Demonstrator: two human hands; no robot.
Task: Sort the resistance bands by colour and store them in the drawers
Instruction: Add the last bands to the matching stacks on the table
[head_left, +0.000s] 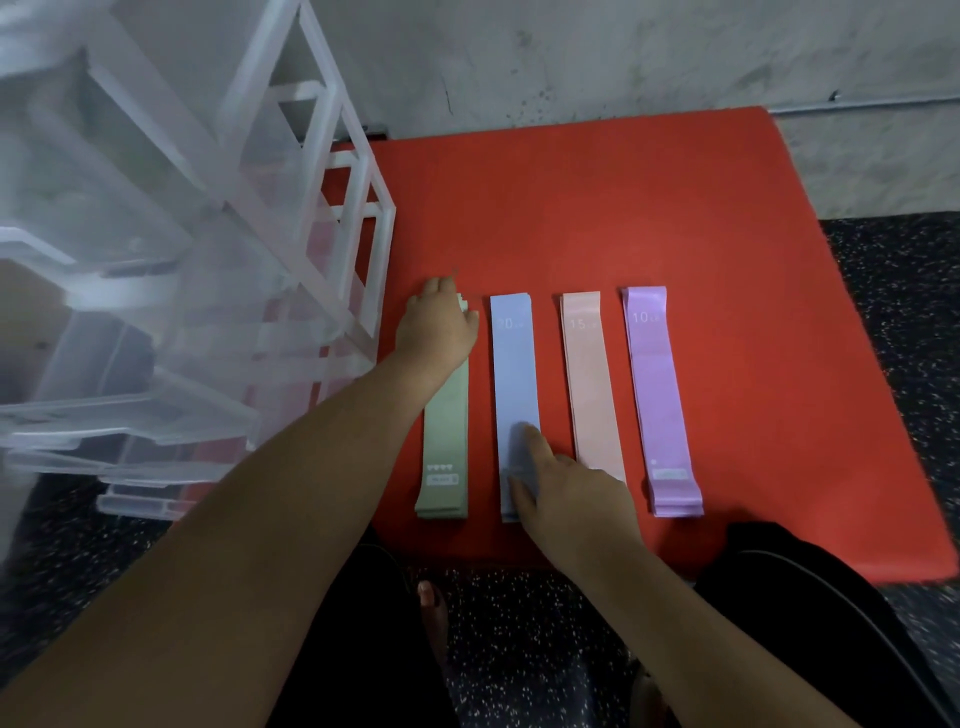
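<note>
Grey wall (623, 52) and dark speckled floor (909, 312) framed the red mat (623, 208) you were working on, with the clear drawer unit (208, 260) standing just beside its left edge. On the mat you had four stacks of resistance bands lying parallel and apart: green stack (445, 415), blue stack (514, 374), pink stack (592, 389) and purple stack (660, 389). By the look of it, the colour sorting was done and none had gone into a drawer.

Your left hand (436, 332) lay over the far end of the green stack, the one nearest the drawers. Its fingers dipped past that end, and whether they grasped the bands or only pressed them cannot be told. Your right hand (576, 499) rested on the near end of the blue stack, its fingers (535, 441) stretched out flat and released, grasping nothing, the thumb on the band as well.

Keeping each colour in its own strip probably let you lift a whole pile at once. Several drawers (104, 415) stood pulled out on the left, seemingly ready to receive them, so starting with the green stack would make sense. Loose bands could slide off a pile as it is lifted.
</note>
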